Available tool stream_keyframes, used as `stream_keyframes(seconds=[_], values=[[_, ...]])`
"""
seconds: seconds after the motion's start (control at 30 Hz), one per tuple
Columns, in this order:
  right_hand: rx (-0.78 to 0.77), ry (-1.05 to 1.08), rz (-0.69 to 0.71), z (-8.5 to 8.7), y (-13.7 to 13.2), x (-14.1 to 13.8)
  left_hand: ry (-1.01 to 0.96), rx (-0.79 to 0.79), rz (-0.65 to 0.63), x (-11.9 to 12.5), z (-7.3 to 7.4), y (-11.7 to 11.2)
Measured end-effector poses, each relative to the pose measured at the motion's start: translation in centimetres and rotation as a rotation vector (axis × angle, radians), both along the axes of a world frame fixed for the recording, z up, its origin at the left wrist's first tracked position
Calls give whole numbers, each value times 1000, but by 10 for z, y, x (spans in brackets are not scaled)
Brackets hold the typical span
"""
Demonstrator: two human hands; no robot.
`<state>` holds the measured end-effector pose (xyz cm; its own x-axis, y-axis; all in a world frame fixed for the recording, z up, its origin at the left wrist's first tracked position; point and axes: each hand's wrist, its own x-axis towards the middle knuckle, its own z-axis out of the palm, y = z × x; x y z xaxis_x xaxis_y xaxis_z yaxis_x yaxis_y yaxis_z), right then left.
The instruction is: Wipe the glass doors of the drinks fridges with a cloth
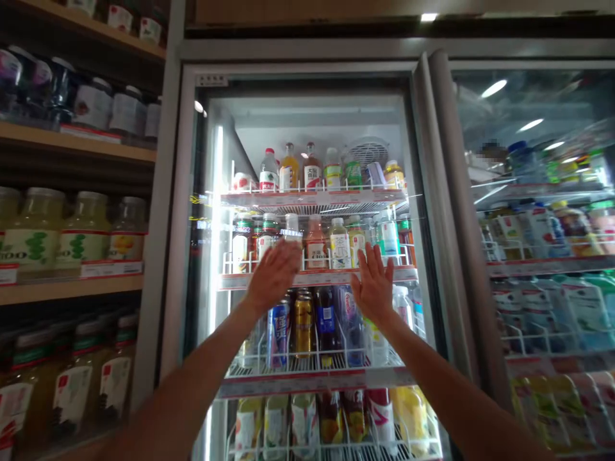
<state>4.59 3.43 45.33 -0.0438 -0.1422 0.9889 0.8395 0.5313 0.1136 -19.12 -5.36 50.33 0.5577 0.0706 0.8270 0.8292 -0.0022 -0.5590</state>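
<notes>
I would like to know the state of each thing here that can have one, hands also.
Left hand: open, holding nothing
Right hand: open, holding nothing
Left fridge door: appears closed
Right fridge door: appears closed
Light strip: lit
Pale jars: capped, upright
Gold can: upright

the second wire shelf [312,278] holds a pink-drink bottle [316,243] and a white-labelled tea bottle [341,246]; the third shelf [317,383], a gold can [303,325] and a blue can [277,334].

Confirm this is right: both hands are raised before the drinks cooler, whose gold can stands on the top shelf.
Not the top: the head view shows the gold can on the third shelf down. The left hand and right hand are raised before the drinks cooler.
</notes>
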Motion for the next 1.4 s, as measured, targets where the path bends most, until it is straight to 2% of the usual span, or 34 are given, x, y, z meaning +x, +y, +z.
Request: stream_keyframes(seconds=[0.1,0.17,0.23,0.3,0.37,0.4,0.47,0.53,0.6,0.67,0.8,0.87,0.93,1.03,1.1,1.17,1.27,1.33,1.4], values=[[-29,-7,-22,0,-2,0,-380,197,-51,-21,32,-4],[-42,-9,-32,1,-3,0,-452,221,-81,-12,35,1],[-42,-13,-38,1,-4,0,-310,150,-78,13,18,8],[-42,-12,-45,0,-4,0,-19,39,-50,36,-7,13],[-49,-9,-55,0,-4,0,212,-57,-12,38,-23,13],[-53,-8,-59,0,-4,0,252,-75,0,29,-25,10],[-53,-8,-60,0,-4,-1,144,-16,0,-3,-17,1],[-58,-6,-58,1,-4,-2,-111,154,-37,-35,-3,-7],[-64,-5,-51,1,-4,-3,-329,308,-74,-49,4,-11],[-71,-1,-37,0,-4,-3,-356,300,-79,-38,-7,-10],[-52,15,-8,0,-3,-3,0,0,-35,4,-54,-2],[-40,9,1,-1,-3,-2,89,-55,-26,-1,-65,-5],[-42,2,5,-1,-4,-2,-7,9,-29,-26,-62,-14],[-59,4,-1,1,-4,-2,-366,219,-32,-65,-50,-28],[-71,3,-9,2,-4,-3,-494,300,-46,-68,-50,-29],[-77,6,-12,3,-3,-2,-420,242,-71,-50,-60,-22],[-60,-14,23,0,-6,-1,-154,28,-117,1,-73,-4],[-20,-69,114,-4,-12,-2,-113,-37,-187,35,-68,9],[27,-164,270,-7,-23,-5,-174,-39,-288,61,-51,21]])
